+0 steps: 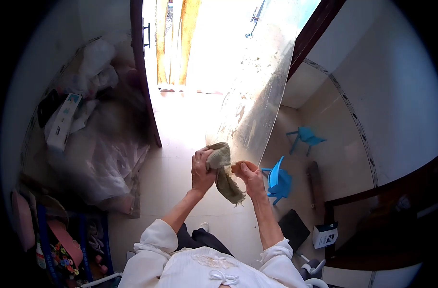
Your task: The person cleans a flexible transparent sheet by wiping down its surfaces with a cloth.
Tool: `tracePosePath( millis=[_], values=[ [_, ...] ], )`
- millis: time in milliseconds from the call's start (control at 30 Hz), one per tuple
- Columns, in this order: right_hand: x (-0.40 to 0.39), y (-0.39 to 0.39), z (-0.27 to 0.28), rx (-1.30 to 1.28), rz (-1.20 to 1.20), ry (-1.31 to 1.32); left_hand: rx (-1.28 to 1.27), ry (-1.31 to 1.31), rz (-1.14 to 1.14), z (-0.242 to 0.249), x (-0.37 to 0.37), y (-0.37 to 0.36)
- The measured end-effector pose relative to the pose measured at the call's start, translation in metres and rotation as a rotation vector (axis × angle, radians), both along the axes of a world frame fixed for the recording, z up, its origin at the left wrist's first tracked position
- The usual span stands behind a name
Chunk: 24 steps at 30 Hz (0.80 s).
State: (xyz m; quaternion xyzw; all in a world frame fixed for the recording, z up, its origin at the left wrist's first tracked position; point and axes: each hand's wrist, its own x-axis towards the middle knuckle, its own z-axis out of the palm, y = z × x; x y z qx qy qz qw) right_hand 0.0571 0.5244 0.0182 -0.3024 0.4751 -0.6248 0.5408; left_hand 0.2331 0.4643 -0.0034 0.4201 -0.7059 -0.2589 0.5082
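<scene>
Pale tiled floor (180, 192), sunlit doorway | both hands clamped on grey-green frayed rag (223, 173): left hand (202, 168), right hand (250, 176) | two blue plastic chairs (279, 181) near | box print unreadable

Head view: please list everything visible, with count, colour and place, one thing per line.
Frayed grey-green cloth rag: one, centre, gripped by both hands.
Large clear, smeared plastic sheet: one, leaning from top centre down to the hands.
Small blue plastic chairs: two, right of the hands; the near one tipped, the far one by the wall.
Dark wooden door: one, left of the bright doorway.
Clear plastic bags: a heap, left floor.
White cardboard box with blue print: one, on the left heap.
Small white and teal box: one, floor lower right.
Left hand: clutching the rag's top.
Right hand: pinching the rag's side.
</scene>
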Motion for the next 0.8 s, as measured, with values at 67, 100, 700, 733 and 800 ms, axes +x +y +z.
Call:
tracePosePath(
  millis=[67,100,700,733,800],
  values=[
    [-0.008,0.006,0.011,0.018,0.037,0.115,0.506,0.749,-0.088,-0.008,-0.004,-0.022],
    [-0.007,0.003,0.016,0.023,0.076,0.180,0.654,0.873,-0.070,-0.015,0.013,-0.043],
    [-0.007,0.000,-0.040,0.286,-0.326,0.317,1.549,1.006,-1.424,0.047,-0.078,-0.190],
    [-0.005,-0.003,-0.043,0.292,-0.337,0.311,1.509,0.905,-1.518,0.030,-0.078,-0.178],
    [-0.006,-0.007,-0.046,0.334,-0.514,0.462,1.574,0.724,-1.596,-0.002,-0.086,-0.151]
  ],
)
